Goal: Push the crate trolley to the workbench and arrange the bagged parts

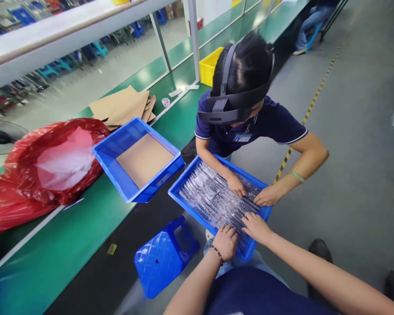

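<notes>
Rows of clear plastic packs (205, 188) fill a blue plastic bin (184, 174). My left hand (226, 241), with a beaded bracelet at the wrist, rests on the packs by the near rim, fingers apart and slightly bent. To its right, my right hand (256, 226) lies over the packs with its fingers stretched out. Opposite me, a co-worker in a dark blue shirt and a head-worn device leans over the same bin. The co-worker's hands (236, 186) touch the packs at the far side. What lies under the fingertips is hidden.
A second blue bin (110, 164) with a cardboard sheet stands at the green bench (101, 214). Behind it are cardboard sheets (120, 105) and a red plastic bag (16, 175). A blue stool (160, 258) stands lower left. A yellow bin (207, 70) sits farther back.
</notes>
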Demonstrator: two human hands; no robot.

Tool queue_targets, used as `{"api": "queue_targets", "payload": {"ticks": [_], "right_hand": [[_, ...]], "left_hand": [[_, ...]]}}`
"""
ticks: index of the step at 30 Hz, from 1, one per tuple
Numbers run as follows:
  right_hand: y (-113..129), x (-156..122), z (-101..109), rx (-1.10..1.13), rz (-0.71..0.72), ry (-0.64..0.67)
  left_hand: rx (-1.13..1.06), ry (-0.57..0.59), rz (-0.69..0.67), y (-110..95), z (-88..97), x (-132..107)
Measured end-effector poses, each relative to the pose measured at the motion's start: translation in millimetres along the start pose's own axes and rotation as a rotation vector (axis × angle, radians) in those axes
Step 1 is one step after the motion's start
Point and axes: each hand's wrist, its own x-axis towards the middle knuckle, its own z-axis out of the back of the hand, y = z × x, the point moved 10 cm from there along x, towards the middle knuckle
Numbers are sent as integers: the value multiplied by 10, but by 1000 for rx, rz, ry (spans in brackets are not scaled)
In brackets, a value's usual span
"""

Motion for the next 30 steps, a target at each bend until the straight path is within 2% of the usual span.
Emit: {"api": "queue_targets", "payload": {"ticks": [3, 7, 11, 20, 25, 30], "right_hand": [[40, 85, -77, 1, -17, -12], [69, 143, -224, -8, -57, -4], [66, 191, -331, -30, -133, 28], [-38, 228, -353, -107, -182, 36], [-18, 282, -361, -111, -155, -1], [-25, 319, -324, -103, -177, 34]], "left_hand": [[49, 87, 29, 87, -184, 205], [75, 156, 97, 129, -306, 257], [91, 159, 120, 121, -333, 251], [88, 187, 139, 134, -450, 216], [62, 198, 179, 136, -429, 219], [36, 194, 166, 156, -362, 218]]}}
